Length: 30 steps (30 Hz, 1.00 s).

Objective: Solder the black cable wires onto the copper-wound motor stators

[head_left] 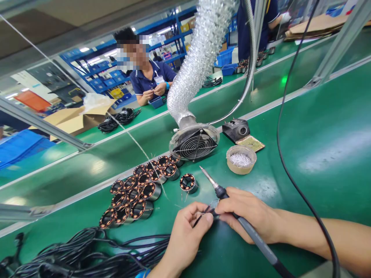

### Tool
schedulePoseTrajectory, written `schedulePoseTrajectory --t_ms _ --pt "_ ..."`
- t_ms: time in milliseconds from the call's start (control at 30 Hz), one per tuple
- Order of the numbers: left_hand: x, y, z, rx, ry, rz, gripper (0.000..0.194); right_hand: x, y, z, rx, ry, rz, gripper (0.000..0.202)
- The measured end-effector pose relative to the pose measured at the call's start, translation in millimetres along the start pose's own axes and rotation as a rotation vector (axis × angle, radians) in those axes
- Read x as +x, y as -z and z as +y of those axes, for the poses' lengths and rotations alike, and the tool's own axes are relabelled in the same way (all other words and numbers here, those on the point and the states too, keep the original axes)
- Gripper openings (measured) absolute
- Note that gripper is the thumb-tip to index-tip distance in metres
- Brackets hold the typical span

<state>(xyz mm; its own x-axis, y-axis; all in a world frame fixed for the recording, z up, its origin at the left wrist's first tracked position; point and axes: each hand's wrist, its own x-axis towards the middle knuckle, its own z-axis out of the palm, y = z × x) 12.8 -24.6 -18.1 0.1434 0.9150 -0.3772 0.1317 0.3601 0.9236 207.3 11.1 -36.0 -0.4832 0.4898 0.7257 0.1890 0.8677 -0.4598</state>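
My left hand (189, 235) is closed, its thumb and fingers pinching the end of a black cable (198, 221). My right hand (251, 214) is wrapped round a soldering iron (220, 192), whose bare tip points up and to the left. The right fingertips also meet the cable end beside the left thumb; fine detail there is too small to make out. Just beyond the hands stands a single motor stator (188, 183) with copper windings and thin wire ends. Several more stators (141, 209) are grouped to its left.
A fume extractor (194, 143) on a silver duct (193, 58) hangs over the green bench. Right of it are a round tub (241, 159) of shiny bits and an iron stand (237, 130). Black cables (84, 251) are heaped lower left. A person (150, 77) sits opposite.
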Motion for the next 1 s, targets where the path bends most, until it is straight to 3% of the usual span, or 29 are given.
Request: schedulePoseTrajectory --t_ms 100,233,533,667,833,1000 --pt "0 3.9 -2 -0.019 0.037 0.076 0.041 -1 -2 -2 0.021 -0.047 0.012 0.021" --pt "2 2.1 2 0.036 -0.012 0.117 0.034 -2 -5 -4 -0.018 -0.100 0.055 0.021" --pt "7 -2.0 8 0.114 -0.072 -0.001 0.028 2 -8 -5 -0.031 -0.111 0.076 0.030" --pt "5 -3.0 7 0.136 -0.106 0.005 0.026 7 -5 -6 0.036 -0.163 -0.004 0.031" --pt "-1 -5.1 3 0.363 -0.206 0.073 0.029 10 -1 -11 0.071 -0.219 -0.074 0.025" --pt "-8 -9.5 -6 0.570 -0.372 0.106 0.029 6 -4 -14 -0.011 -0.156 -0.030 0.019"
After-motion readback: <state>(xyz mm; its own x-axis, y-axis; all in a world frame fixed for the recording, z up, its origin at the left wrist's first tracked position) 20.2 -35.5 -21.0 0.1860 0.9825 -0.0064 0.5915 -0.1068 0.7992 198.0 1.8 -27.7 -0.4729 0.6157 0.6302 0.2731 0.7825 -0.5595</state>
